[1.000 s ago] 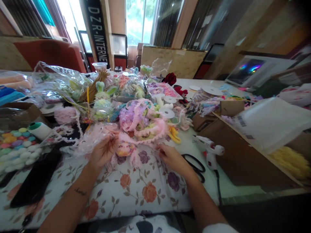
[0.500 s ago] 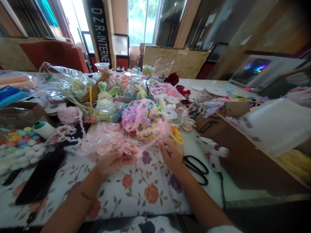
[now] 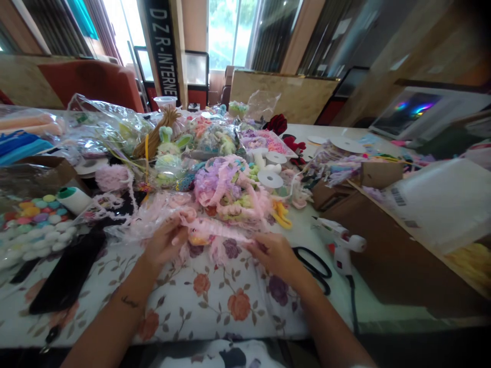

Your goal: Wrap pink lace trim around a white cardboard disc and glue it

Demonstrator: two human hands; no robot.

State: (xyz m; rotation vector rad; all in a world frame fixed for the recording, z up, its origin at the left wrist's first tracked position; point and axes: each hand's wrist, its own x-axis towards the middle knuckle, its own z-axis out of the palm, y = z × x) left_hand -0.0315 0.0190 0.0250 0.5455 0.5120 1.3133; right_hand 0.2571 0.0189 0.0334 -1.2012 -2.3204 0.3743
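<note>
A pale pink ruffled ribbon (image 3: 224, 228) stretches sideways between my two hands, above the flower-print cloth (image 3: 184, 306). My left hand (image 3: 169, 239) is closed on its left end, with the fingertips at a bunch of pink material. Between finger and thumb, my right hand (image 3: 273, 251) pinches the ribbon's other end. Below the ribbon, near my left fingers, shows a small yellow-orange piece (image 3: 198, 237) with pink fringe hanging by it; what it is I cannot make out. Just behind lies a heap of lilac and pink ruffled trim (image 3: 218, 184).
Black-handled scissors (image 3: 314, 268) and a white glue gun (image 3: 341, 243) lie right of my right hand, beside a cardboard box (image 3: 387, 260). At left are a black phone-like slab (image 3: 69, 276), bagged pompoms (image 3: 42, 230) and a thread cone (image 3: 72, 199). White spools (image 3: 270, 179) sit behind.
The pink ribbon, bunched by my left hand before, is now drawn out straight between both hands. My left hand has shifted slightly left and up. The view has swung slightly left.
</note>
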